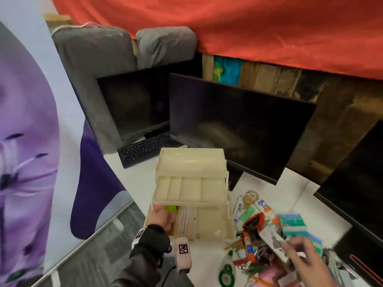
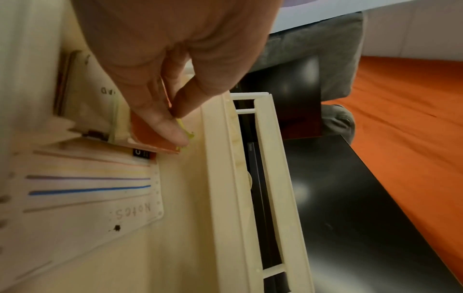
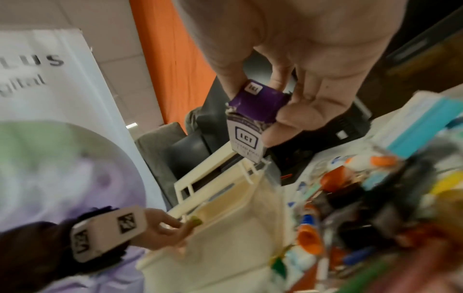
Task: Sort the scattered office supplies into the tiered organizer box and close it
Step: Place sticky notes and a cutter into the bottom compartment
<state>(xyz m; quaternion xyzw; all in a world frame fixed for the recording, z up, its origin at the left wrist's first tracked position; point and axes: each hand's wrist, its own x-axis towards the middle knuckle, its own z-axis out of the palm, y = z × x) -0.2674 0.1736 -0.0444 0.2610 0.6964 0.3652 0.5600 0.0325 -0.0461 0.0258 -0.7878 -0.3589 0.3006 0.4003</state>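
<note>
The cream tiered organizer stands open on the white table, its three tiers stepped back. My left hand reaches into the bottom tier's left end and pinches a stack of sticky notes. In the left wrist view the fingers pinch the orange and yellow-green sticky notes beside a lined "Notes" pad lying in the tray. My right hand hovers over the supply pile, gripping a small purple-and-white box between thumb and fingers.
Two dark monitors and a black keyboard stand behind the organizer. A purple flower banner rises at the left past the table's edge. A glue stick, a tape roll and teal packets lie at the right.
</note>
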